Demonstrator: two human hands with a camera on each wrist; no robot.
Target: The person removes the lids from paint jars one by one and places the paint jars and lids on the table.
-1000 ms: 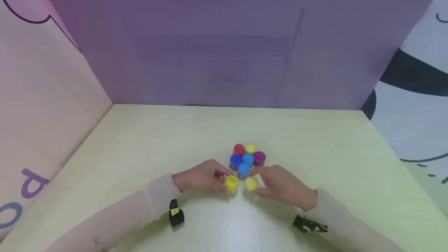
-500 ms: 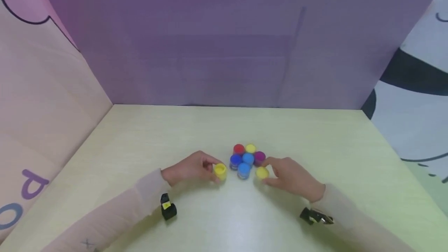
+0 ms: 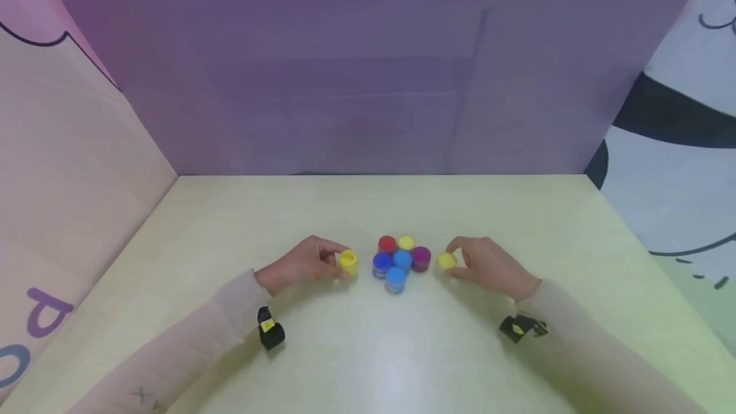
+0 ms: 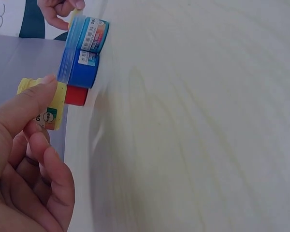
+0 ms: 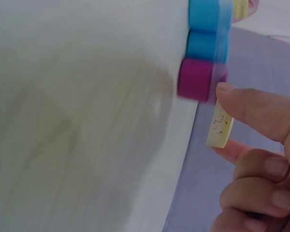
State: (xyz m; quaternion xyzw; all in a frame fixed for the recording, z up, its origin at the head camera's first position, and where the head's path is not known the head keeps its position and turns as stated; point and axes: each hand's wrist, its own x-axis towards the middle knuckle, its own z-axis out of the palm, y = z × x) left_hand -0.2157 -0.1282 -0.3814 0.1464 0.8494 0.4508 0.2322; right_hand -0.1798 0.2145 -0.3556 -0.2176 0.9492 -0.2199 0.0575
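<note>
My left hand [image 3: 305,266] pinches a small yellow paint jar [image 3: 347,263] whose top is uncapped. In the left wrist view, thumb and fingers grip the labelled side of that jar [image 4: 52,107]. My right hand [image 3: 491,268] pinches a yellow lid [image 3: 446,261] by its edge, and the right wrist view shows the lid [image 5: 220,126] as a thin disc with dark specks. Between the hands stands a cluster of capped jars: red [image 3: 387,244], yellow [image 3: 406,243], dark blue [image 3: 382,264], light blue [image 3: 402,260], another light blue [image 3: 395,278] and purple [image 3: 421,258].
The pale wooden table [image 3: 368,356] spreads under both arms. A purple panel [image 3: 345,69] rises along its back edge, with printed panels at the left [image 3: 75,145] and right [image 3: 673,190]. Each wrist wears a small black camera.
Both hands have moved apart and farther forward. The uncapped jar went left with the left hand and the lid went right with the right hand. The cluster stays put.
</note>
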